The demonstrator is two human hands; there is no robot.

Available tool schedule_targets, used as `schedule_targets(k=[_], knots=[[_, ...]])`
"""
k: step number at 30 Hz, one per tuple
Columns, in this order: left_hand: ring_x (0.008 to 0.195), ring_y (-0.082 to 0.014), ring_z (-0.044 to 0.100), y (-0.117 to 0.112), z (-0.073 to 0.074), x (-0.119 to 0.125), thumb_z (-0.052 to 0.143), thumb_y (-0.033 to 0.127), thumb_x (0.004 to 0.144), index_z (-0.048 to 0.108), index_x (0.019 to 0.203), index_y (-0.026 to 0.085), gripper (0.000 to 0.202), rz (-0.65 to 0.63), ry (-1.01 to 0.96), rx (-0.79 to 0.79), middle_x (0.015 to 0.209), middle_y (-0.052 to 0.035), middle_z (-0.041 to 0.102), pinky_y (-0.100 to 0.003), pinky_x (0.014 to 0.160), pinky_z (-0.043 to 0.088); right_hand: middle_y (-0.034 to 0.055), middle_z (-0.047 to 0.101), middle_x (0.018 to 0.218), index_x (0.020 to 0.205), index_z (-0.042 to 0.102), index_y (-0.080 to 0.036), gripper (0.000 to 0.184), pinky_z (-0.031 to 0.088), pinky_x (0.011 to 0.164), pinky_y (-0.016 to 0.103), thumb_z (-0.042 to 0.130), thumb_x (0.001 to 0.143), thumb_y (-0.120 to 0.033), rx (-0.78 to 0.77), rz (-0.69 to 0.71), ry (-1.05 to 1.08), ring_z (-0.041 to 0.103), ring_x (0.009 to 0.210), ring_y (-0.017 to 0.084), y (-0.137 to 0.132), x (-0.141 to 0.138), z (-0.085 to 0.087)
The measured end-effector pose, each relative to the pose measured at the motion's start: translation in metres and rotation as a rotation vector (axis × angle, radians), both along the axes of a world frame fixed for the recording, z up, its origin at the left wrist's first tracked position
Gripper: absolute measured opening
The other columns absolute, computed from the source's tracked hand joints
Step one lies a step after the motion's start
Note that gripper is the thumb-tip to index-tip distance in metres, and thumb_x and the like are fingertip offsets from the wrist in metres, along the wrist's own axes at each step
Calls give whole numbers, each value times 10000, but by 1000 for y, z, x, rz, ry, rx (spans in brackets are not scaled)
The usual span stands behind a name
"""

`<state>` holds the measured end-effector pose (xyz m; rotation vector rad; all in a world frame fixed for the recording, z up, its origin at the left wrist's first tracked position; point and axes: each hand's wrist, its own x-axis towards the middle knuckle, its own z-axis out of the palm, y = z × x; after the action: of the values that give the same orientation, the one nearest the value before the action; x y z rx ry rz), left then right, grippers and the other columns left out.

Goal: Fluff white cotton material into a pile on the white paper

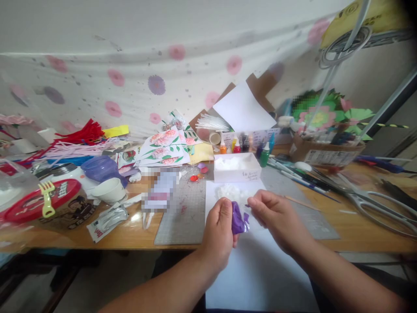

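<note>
My left hand (220, 228) is closed around a small purple crumpled piece (239, 219), perhaps a plastic wrapper or clay bag, held above a white sheet of paper (260, 269). My right hand (276, 215) pinches at the top edge of the same purple piece with thumb and fingertips. A small heap of white fluffy material (232, 192) lies on the sheet just beyond the hands. A white box (237, 167) stands behind it.
A grey cutting mat (182, 213) lies under the sheet on the wooden desk (130, 234). Small paint bottles (247, 145), flower cards (166, 148), a red-lidded tub (48, 204), a white cup (109, 190) and large scissors (374, 204) crowd the desk.
</note>
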<state>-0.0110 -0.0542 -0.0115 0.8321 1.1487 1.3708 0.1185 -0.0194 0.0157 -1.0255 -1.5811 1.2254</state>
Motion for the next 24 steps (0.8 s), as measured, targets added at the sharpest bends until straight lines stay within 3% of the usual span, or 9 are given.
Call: schedule_targets(k=[4,7,14,24], knots=[[350,-40,329,0,0,-5,442,650,802,403,707,190,471,-8,52,16,516,83,366,-152,319,272,-32,476,532,644,540,-170,334,333,453,215,546,820,-453,-129,83,115,401,469,83,1,3,2],[356,-50,339,-1,1,-10,414,622,832,397,690,193,452,-45,170,80,508,77,361,-158,317,276,-31,486,552,671,594,-161,256,351,465,215,620,765,-397,-179,111,86,416,495,85,2,6,5],[426,-62,360,-2,6,-6,396,566,868,390,650,187,437,-50,313,196,539,55,367,-172,384,292,-32,505,567,589,502,-177,250,351,511,228,661,710,-327,-49,74,-39,433,544,97,-6,2,2],[330,-38,296,-3,1,-6,392,620,843,386,662,192,465,-256,102,186,480,84,315,-159,320,237,-51,474,547,602,442,-179,378,309,498,223,735,663,-410,-200,273,132,421,523,90,-3,-3,-7]])
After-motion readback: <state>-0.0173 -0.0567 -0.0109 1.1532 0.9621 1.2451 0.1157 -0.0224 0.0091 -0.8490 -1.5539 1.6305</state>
